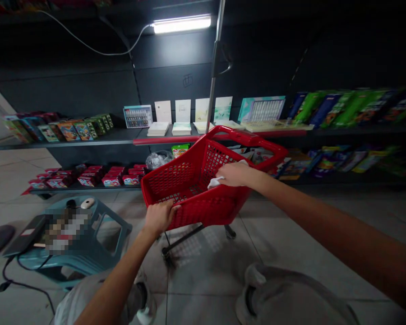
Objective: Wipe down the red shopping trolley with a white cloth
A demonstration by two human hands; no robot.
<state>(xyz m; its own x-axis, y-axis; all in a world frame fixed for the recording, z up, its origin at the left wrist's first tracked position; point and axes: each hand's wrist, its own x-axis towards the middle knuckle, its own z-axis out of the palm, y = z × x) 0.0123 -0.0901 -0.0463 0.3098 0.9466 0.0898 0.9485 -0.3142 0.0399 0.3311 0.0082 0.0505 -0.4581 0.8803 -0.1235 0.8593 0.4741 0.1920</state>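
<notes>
A small red shopping cart (189, 176) with perforated basket walls stands on the tiled floor before me. My left hand (159, 218) is closed over the near rim at its left corner, fingers hooked inward. A white cloth (216, 182) is bunched under my right hand (235, 174), which presses it on the near rim toward the handle end. The handle (270, 146) rises at the right, above my right hand. My right fingertips are partly hidden by the cloth and the hand itself.
Behind the cart, a dark shelf (117, 135) bears boxes, notebooks and bagged snacks. A metal pole (215, 67) rises behind the basket. To my left stands a blue-grey plastic stool (111, 216) with a laptop (29, 232) and trailing cables. My legs are close below the cart.
</notes>
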